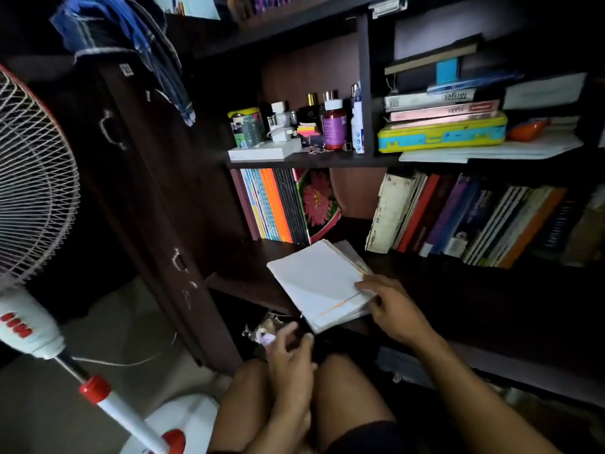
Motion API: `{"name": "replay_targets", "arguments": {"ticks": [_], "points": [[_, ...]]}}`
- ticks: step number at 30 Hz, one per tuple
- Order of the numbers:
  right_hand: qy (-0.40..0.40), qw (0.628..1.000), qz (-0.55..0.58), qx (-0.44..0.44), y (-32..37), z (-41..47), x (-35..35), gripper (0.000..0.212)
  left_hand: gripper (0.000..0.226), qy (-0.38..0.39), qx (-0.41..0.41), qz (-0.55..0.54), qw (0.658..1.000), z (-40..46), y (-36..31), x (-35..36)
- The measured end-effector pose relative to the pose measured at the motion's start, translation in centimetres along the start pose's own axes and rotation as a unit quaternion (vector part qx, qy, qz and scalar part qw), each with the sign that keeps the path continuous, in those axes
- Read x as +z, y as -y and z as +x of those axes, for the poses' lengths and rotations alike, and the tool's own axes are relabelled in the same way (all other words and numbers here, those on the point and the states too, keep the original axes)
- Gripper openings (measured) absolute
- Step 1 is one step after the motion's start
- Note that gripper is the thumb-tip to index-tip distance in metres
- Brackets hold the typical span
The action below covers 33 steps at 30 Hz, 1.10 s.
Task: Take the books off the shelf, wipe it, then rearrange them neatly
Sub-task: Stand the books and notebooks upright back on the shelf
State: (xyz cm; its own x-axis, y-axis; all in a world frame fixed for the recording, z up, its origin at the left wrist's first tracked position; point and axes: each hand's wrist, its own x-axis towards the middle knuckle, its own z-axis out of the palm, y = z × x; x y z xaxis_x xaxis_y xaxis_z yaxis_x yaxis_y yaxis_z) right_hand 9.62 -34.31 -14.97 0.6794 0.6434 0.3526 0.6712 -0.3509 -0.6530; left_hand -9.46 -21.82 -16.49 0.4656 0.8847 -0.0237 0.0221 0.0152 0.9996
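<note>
Dim room, dark wood shelf unit (248, 286) fills most of view. Stack of white-covered books (319, 283) lies flat on lower shelf board, just past 6 o'clock of centre, front corner overhanging shelf edge. Right hand (393, 309) at approx 5 o'clock, fingers curled over stack's right edge, thumb at near side, so gripping the stack. Left hand (289, 358) at 6 o'clock, below shelf edge and above the knees, fingers loosely curled; something pale near fingertips but too blurred to say if held, can't tell. Upright row of thin books (275, 204) w/ blue, orange, black spines stands at back left of same shelf, approx 12 o'clock from the stack; flower-cover book (319, 201) leans against its right end. Gap, then second row of upright books (468, 217) at 2 o'clock, leaning left. Shelf above: bottles and jars (334, 126) at 12 o'clock, white box (265, 152) in front; right compartment has flat pile of books on a yellow-blue case (442, 136), at 1 o'clock. Pedestal fan (32, 178) at 9 o'clock, white and red. Blue checked cloth (131, 44) hangs at 11 o'clock.
</note>
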Motion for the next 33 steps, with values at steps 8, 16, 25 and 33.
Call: {"name": "replay_targets", "arguments": {"ticks": [8,16,25,33], "points": [[0.034,0.991,-0.126,0.007,0.9,0.2,-0.1,0.075,0.079,0.188,0.361,0.364,0.838,8.0,-2.0,-2.3],[-0.096,0.976,-0.160,-0.117,1.3,-0.6,-0.2,0.039,0.058,0.172,0.382,0.297,0.858,7.3,-2.1,-3.8],[-0.223,0.962,-0.009,-0.157,7.4,5.0,-4.9,0.019,0.036,0.062,0.424,0.274,0.861,12.4,-9.6,-0.9],[-0.240,0.958,0.154,0.021,7.8,11.7,-2.9,0.035,0.039,-0.037,0.328,0.135,0.934,18.9,-12.2,3.5]]}}
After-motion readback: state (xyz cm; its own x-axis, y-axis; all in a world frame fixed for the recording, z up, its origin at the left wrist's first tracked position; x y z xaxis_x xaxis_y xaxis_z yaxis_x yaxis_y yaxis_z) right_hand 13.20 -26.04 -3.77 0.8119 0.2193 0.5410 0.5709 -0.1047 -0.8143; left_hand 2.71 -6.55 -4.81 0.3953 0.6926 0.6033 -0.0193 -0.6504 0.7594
